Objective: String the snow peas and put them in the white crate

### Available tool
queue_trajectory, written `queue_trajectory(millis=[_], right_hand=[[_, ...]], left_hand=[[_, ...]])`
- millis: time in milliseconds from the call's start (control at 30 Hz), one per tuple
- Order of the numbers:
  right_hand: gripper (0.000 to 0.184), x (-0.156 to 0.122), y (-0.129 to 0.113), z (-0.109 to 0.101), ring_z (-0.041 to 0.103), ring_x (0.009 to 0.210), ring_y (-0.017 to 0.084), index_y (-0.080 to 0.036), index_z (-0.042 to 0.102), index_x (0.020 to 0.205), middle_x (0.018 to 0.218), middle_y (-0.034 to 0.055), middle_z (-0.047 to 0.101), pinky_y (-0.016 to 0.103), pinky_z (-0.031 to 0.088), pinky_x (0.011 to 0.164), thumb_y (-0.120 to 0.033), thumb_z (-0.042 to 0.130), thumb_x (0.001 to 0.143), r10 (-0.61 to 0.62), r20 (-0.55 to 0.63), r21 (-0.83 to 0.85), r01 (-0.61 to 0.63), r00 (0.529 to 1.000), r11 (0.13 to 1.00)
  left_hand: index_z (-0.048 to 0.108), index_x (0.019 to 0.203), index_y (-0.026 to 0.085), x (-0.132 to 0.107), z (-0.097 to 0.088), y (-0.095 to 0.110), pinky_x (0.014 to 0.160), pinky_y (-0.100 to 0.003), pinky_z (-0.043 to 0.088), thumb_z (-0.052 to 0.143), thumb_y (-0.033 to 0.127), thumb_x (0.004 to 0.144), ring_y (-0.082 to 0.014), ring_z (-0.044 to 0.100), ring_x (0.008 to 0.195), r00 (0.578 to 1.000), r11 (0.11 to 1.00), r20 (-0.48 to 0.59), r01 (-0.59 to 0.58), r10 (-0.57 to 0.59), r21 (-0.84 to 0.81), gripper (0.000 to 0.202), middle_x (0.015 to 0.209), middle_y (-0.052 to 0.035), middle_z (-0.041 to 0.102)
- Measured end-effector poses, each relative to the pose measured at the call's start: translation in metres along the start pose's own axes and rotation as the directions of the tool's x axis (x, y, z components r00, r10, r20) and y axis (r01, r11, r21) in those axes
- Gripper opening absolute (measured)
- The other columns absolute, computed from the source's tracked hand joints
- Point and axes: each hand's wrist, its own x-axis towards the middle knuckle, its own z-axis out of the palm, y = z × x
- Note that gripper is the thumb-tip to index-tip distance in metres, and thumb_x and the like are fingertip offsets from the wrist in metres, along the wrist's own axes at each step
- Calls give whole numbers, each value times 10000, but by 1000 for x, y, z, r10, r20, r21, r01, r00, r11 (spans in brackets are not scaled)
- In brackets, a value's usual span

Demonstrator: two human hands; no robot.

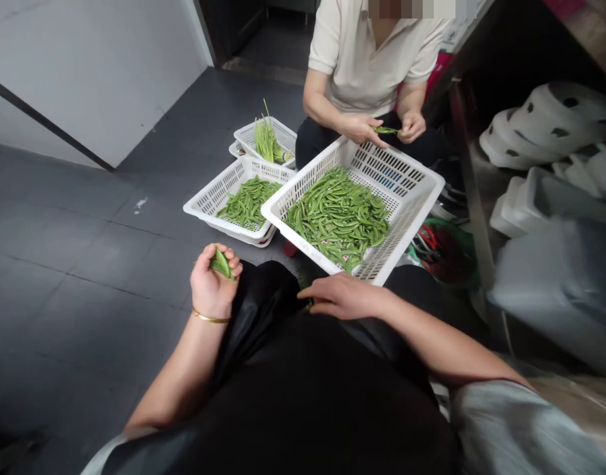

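My left hand (212, 280) is closed round a few green pea pods (221, 264), held above my lap left of a black apron (303, 369). My right hand (341, 296) rests on the apron with its fingers pinched on a small green bit I cannot make out. Just beyond it stands a large white basket (410, 212) heaped with green pea pods (338, 218). A smaller white basket (211, 200) to its left holds more pods (248, 201).
Another person sits across the baskets, both hands on one pod (384, 130). A third white basket (283, 135) behind holds long green stems. White containers (550, 125) fill a shelf at right. Grey floor tiles lie to the left.
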Motion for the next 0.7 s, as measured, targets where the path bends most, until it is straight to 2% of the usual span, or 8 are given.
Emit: queue_trajectory(millis=[67,100,167,267,367,533,633,700], right_hand=[[433,2,22,-27,634,690,124,-210,550,1219,865,17,692,208,451,624,-398,596,831,176,155,-18,-175,972,984],[433,9,35,-38,639,693,125,-208,541,1238,856,16,699,210,455,639,-400,569,851,303,156,-80,-293,940,953],[329,30,64,-53,648,800,154,-185,625,1132,938,64,703,231,453,706,-371,475,905,592,-19,-356,-558,806,749],[315,69,99,-54,626,940,263,-43,674,1011,1060,219,658,285,443,725,-282,550,847,696,-104,-452,-657,710,603],[276,89,115,-50,640,878,264,-8,687,940,1010,242,669,268,430,670,-211,623,765,729,-95,-459,-680,678,572],[243,63,86,-57,623,766,190,-95,692,862,881,122,698,234,383,612,-294,567,802,689,-115,-430,-661,716,615],[224,34,39,-47,581,683,125,-170,657,817,784,20,676,206,343,577,-369,554,818,574,-95,-382,-562,813,733],[196,21,8,-29,542,617,110,-176,621,747,708,3,643,211,302,545,-361,589,803,383,-102,-343,-394,918,853]], left_hand=[[555,726,171,8,-10,5,414,-184,330,626,260,669,-87,453,481,996,996,38,83,-82,-44,128,579,15,521],[562,754,179,8,-11,4,421,-186,340,636,249,657,-89,454,487,990,992,72,120,-117,-40,141,584,17,521],[548,743,189,4,-8,-3,426,-185,344,668,223,644,-83,436,477,972,983,151,181,-178,-12,159,558,34,482],[454,620,172,-7,4,-14,379,-154,261,705,205,666,-47,321,403,942,973,242,229,-231,37,257,478,74,326],[405,564,164,-15,11,-16,348,-148,179,711,246,699,-31,230,367,928,965,270,232,-256,119,345,449,90,244],[601,664,130,-20,11,-14,351,-164,194,702,320,719,-34,268,360,951,925,207,145,-228,351,222,410,72,341],[675,853,108,-25,20,-25,361,-170,202,722,348,695,-31,315,370,956,842,183,101,-229,530,290,478,33,484],[681,894,113,-31,28,-34,369,-169,209,744,344,670,-27,339,384,950,795,206,66,-235,603,328,537,15,540]])
